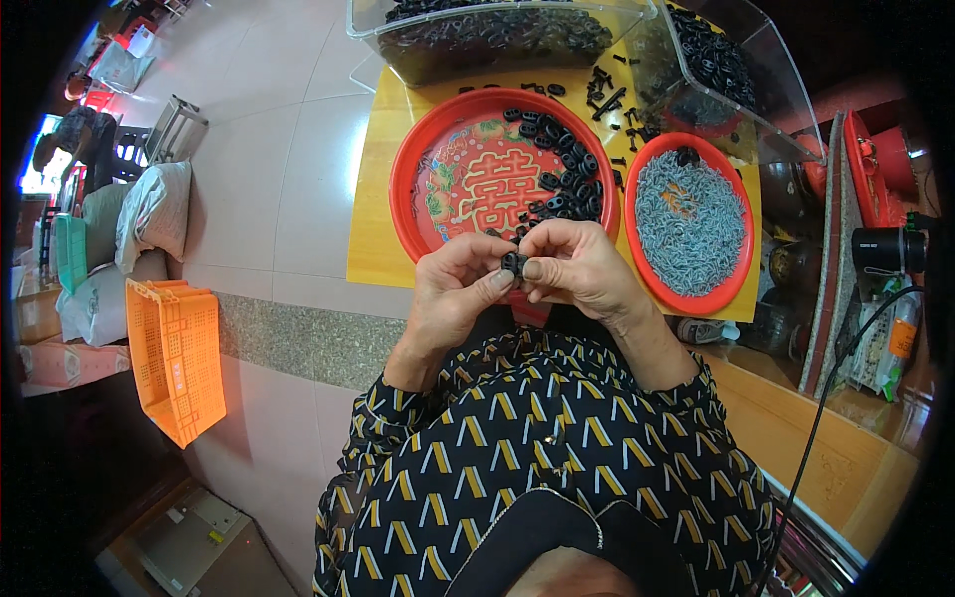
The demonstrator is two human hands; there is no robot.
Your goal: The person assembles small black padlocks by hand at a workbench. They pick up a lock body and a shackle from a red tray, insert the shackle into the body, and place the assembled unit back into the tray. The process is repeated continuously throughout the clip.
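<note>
While we look down from the head view, our left hand (pixel 453 289) and right hand (pixel 577 264) pinch one black ring (pixel 513 263) between them above the red tray (pixel 418 159); probably fitting it, so fine fingertip alignment comes next.

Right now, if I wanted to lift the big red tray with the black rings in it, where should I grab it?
Probably take the big red tray by its raised rim on the bare left side, coming from the left. The black rings pile on its right, and a smaller red tray of grey pieces crowds that edge.
</note>
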